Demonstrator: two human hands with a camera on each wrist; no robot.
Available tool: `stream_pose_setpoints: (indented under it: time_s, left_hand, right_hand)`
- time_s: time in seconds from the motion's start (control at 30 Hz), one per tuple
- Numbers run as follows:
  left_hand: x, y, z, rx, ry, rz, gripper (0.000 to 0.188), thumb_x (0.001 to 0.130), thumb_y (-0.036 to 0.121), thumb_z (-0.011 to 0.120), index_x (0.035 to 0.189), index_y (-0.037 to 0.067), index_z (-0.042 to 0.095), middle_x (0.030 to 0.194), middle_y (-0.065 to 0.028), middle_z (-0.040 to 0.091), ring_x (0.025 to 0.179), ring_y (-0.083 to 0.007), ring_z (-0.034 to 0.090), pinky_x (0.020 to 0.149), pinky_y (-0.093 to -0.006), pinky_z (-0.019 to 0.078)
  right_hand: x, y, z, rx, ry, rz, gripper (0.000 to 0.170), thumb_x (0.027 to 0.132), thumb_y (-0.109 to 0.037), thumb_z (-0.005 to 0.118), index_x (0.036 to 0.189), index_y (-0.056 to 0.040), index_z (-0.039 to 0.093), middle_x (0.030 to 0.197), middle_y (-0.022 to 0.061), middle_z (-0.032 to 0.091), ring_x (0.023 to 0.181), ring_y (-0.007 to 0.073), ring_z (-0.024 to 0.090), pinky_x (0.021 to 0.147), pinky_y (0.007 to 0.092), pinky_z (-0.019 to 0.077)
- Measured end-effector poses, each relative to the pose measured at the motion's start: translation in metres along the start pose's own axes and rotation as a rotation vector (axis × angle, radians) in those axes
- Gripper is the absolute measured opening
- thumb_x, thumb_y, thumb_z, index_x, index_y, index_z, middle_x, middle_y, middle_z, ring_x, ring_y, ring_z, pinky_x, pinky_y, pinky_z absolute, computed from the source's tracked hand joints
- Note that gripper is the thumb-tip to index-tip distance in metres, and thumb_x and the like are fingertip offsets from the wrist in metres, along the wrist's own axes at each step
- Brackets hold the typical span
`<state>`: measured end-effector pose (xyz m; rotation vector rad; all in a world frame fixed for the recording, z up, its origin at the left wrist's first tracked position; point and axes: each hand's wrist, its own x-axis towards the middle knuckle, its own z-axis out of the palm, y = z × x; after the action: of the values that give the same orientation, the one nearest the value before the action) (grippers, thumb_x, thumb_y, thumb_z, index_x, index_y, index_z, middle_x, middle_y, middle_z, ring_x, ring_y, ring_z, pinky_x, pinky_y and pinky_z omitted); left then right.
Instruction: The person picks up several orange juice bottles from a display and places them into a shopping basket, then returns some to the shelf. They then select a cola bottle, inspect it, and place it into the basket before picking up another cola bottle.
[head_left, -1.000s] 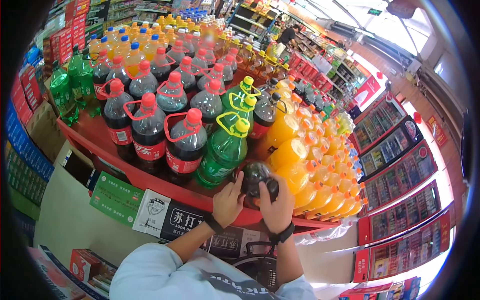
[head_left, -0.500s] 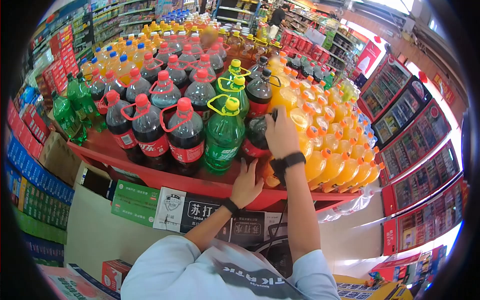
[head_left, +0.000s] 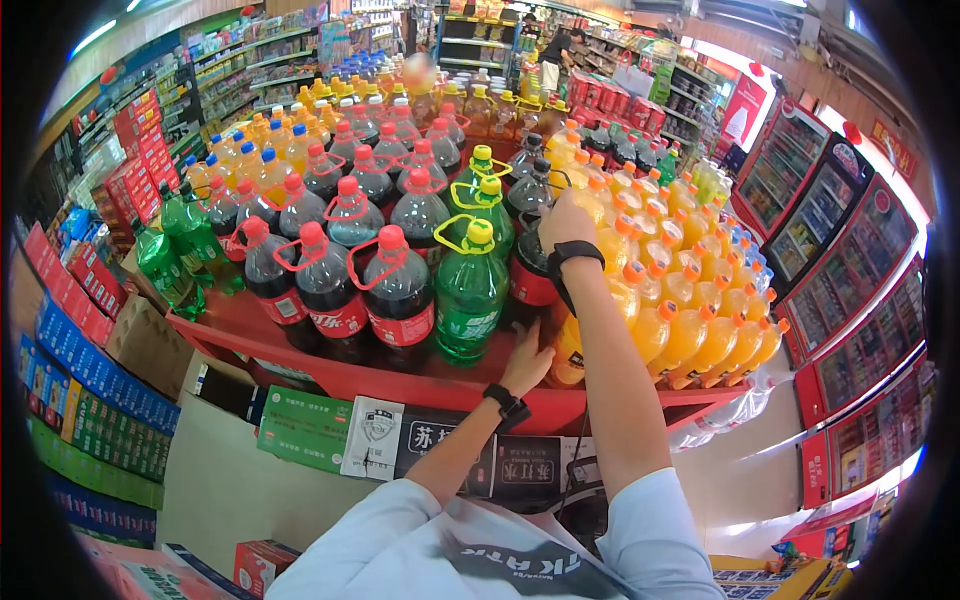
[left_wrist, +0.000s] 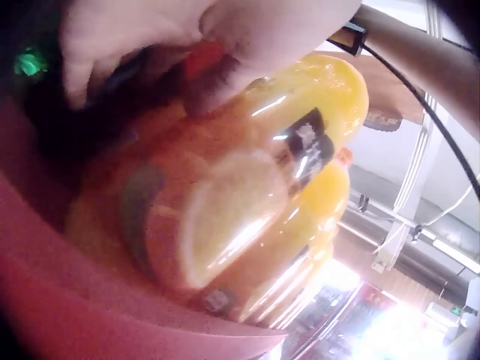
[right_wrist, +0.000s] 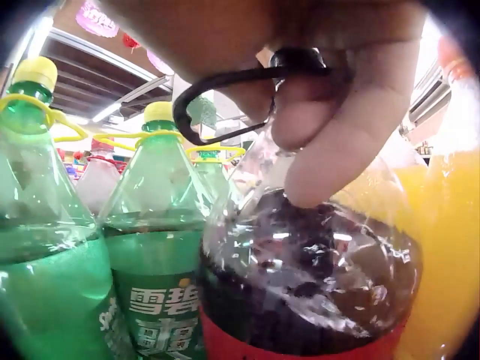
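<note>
My right hand (head_left: 570,224) grips the neck of a large cola bottle (head_left: 532,284) with a red label. In the right wrist view the fingers curl round the bottle (right_wrist: 300,292) just below its black cap (right_wrist: 297,58), and a black carry ring (right_wrist: 225,81) sticks out beside them. The bottle stands upright between a green Sprite bottle (head_left: 471,300) and orange soda bottles (head_left: 625,290). Low at its base is my left hand (head_left: 528,362), fingers extended toward the bottom. The left wrist view shows that hand (left_wrist: 277,30) close above a blurred orange bottle (left_wrist: 225,217).
Rows of red-capped cola bottles (head_left: 400,300) fill the left of the red display stand (head_left: 500,400). Yellow-capped green bottles (head_left: 487,210) stand behind. Green bottles (head_left: 165,270) lean at the far left corner. Drink fridges (head_left: 860,300) line the right wall; a person (head_left: 556,55) stands far back.
The cola bottle went from tilted in both hands to upright in the front row. My right hand moved up to its neck, while the left slid off to its base. The head view shifted.
</note>
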<state>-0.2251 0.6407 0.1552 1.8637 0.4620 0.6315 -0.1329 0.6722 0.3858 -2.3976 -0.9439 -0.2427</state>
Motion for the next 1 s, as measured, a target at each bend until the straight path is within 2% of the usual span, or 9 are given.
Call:
stream_pose_setpoints:
  time_s: [0.33, 0.47, 0.57, 0.6, 0.67, 0.73, 0.8, 0.87, 1.0]
  left_hand:
    - [0.008, -0.015, -0.004, 0.096, -0.047, 0.061, 0.074, 0.082, 0.017, 0.053, 0.145, -0.003, 0.020, 0.142, -0.0462, 0.008, 0.136, -0.0523, 0.016, 0.114, -0.0421, 0.0205]
    - [-0.024, -0.008, -0.030, -0.147, -0.159, 0.149, 0.052, 0.085, 0.015, 0.056, 0.132, -0.003, 0.045, 0.131, -0.0251, 0.050, 0.128, -0.0324, 0.045, 0.106, -0.0362, 0.0354]
    - [-0.081, 0.051, -0.071, -0.195, -0.328, 0.133, 0.037, 0.090, 0.014, 0.056, 0.122, -0.004, 0.055, 0.110, -0.0156, 0.064, 0.097, -0.0188, 0.061, 0.087, -0.0300, 0.0481]
    - [-0.100, 0.050, -0.074, -0.300, -0.353, 0.101, 0.034, 0.091, 0.013, 0.056, 0.121, -0.003, 0.056, 0.104, -0.0127, 0.066, 0.088, -0.0146, 0.062, 0.080, -0.0281, 0.0504]
    - [-0.129, 0.051, -0.080, -0.241, -0.501, -0.034, 0.033, 0.092, 0.013, 0.056, 0.122, -0.001, 0.056, 0.101, -0.0103, 0.066, 0.076, -0.0136, 0.062, 0.073, -0.0285, 0.0515]
    - [-0.151, 0.057, -0.077, -0.164, -0.725, -0.374, 0.031, 0.092, 0.014, 0.057, 0.120, 0.001, 0.059, 0.108, -0.0117, 0.066, 0.094, -0.0159, 0.063, 0.083, -0.0298, 0.0501]
    - [-0.168, 0.041, -0.061, 0.107, -0.926, -0.168, 0.034, 0.091, 0.022, 0.059, 0.118, 0.002, 0.060, 0.105, -0.0134, 0.067, 0.091, -0.0181, 0.064, 0.080, -0.0316, 0.0505]
    - [-0.183, 0.025, -0.039, 0.260, -1.103, 0.057, 0.041, 0.089, 0.033, 0.058, 0.118, 0.004, 0.061, 0.106, -0.0179, 0.065, 0.094, -0.0311, 0.063, 0.084, -0.0367, 0.0487]
    - [-0.206, 0.033, 0.012, 0.369, -1.346, 0.218, 0.039, 0.088, 0.033, 0.058, 0.118, 0.007, 0.059, 0.101, -0.0202, 0.062, 0.096, -0.0349, 0.060, 0.086, -0.0408, 0.0467]
  right_hand:
    - [0.001, 0.006, 0.003, 0.057, -0.067, 0.007, 0.048, 0.090, -0.023, 0.054, 0.127, 0.0024, 0.034, 0.096, 0.0293, 0.063, 0.092, 0.0435, 0.062, 0.080, 0.0490, 0.0488]
    - [-0.120, -0.019, -0.075, 0.163, -0.029, -0.197, 0.050, 0.092, -0.020, 0.051, 0.135, -0.0012, 0.036, 0.100, 0.0262, 0.063, 0.091, 0.0419, 0.062, 0.078, 0.0474, 0.0482]
    - [-0.238, 0.026, -0.072, 0.609, -0.060, -0.539, 0.027, 0.090, -0.014, 0.055, 0.115, -0.0045, 0.055, 0.082, 0.0148, 0.060, 0.073, 0.0270, 0.062, 0.067, 0.0359, 0.0498]
    - [-0.274, 0.039, -0.086, 0.691, -0.549, -0.350, 0.026, 0.089, -0.013, 0.056, 0.113, -0.0044, 0.058, 0.085, 0.0154, 0.063, 0.078, 0.0264, 0.064, 0.072, 0.0351, 0.0508]
    - [-0.338, 0.082, -0.056, 0.985, -0.955, -0.031, 0.031, 0.089, -0.020, 0.057, 0.114, -0.0036, 0.058, 0.093, 0.0186, 0.065, 0.086, 0.0303, 0.065, 0.077, 0.0367, 0.0509]
    - [-0.419, 0.144, 0.001, 0.637, -0.893, 0.221, 0.044, 0.088, -0.028, 0.057, 0.123, -0.0012, 0.054, 0.097, 0.0217, 0.066, 0.091, 0.0345, 0.064, 0.080, 0.0357, 0.0505]
    - [-0.495, 0.197, 0.035, 0.021, -0.894, 0.508, 0.051, 0.087, -0.039, 0.056, 0.121, -0.0021, 0.056, 0.099, 0.0218, 0.066, 0.094, 0.0357, 0.064, 0.083, 0.0384, 0.0499]
    - [-0.543, 0.234, 0.033, 0.102, -0.807, 0.639, 0.048, 0.084, -0.042, 0.056, 0.112, -0.0030, 0.062, 0.099, 0.0211, 0.066, 0.095, 0.0358, 0.064, 0.083, 0.0411, 0.0494]
    - [-0.575, 0.282, 0.008, 0.317, -0.272, 0.955, 0.034, 0.082, -0.031, 0.062, 0.101, -0.0031, 0.066, 0.097, 0.0227, 0.066, 0.096, 0.0372, 0.063, 0.082, 0.0417, 0.0498]
